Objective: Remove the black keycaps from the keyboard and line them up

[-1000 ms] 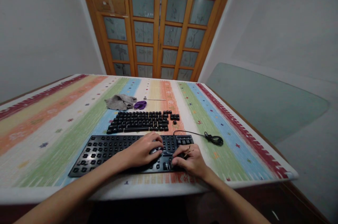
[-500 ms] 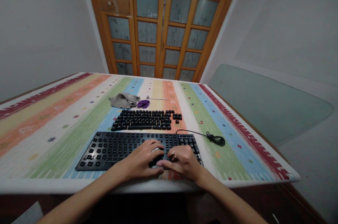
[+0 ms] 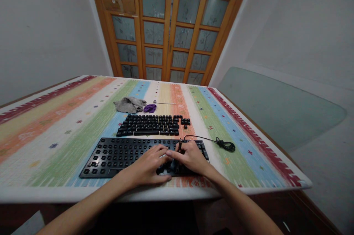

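Note:
A black keyboard (image 3: 124,154) with most of its keycaps off lies at the table's near side, its bare switch posts showing. Over its right-centre part is my left hand (image 3: 153,163), fingers curled, with something dark and whitish partly visible beneath them. My right hand (image 3: 190,157) is closed round a slim dark upright tool (image 3: 180,146), whose kind I cannot make out. Thumb and fingers of both hands nearly meet above the keyboard. Behind it, removed black keycaps (image 3: 149,126) stand in rows in keyboard order.
A grey cloth (image 3: 129,105) and a crumpled purple cloth (image 3: 150,108) lie beyond the keycaps, near a thin rod (image 3: 166,103). The keyboard's coiled cable (image 3: 225,145) rests at the right. A striped cloth (image 3: 69,146) covers the table.
My right hand has moved up and away from me across the keyboard, and the slim tool now stands more visibly in it. The left hand has hardly moved.

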`<state>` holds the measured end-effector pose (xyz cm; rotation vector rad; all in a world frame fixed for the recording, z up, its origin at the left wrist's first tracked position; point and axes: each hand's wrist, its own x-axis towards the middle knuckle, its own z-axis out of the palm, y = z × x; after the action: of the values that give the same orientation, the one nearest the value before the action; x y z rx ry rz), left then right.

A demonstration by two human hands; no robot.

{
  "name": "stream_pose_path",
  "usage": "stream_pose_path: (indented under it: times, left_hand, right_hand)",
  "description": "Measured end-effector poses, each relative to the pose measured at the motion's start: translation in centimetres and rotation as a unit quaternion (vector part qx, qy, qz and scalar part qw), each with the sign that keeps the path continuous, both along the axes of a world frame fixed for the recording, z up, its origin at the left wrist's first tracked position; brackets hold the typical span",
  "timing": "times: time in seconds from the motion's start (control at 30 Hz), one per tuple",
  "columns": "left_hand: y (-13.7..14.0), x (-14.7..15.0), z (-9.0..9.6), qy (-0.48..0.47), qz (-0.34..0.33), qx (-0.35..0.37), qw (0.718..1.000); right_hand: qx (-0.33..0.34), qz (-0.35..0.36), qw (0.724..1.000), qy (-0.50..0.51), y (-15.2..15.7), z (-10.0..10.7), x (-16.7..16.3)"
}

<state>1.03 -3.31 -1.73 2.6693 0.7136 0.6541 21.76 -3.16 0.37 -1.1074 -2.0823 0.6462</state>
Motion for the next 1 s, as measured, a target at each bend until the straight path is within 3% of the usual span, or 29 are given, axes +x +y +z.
stream_pose_path:
  times: [1.0]
  left_hand:
    - [0.07, -0.08, -0.22, 0.016, -0.001, 0.014, 1.0]
  right_hand:
    - [-0.074, 0.001, 0.997, 0.011, 0.2, -0.03, 0.21]
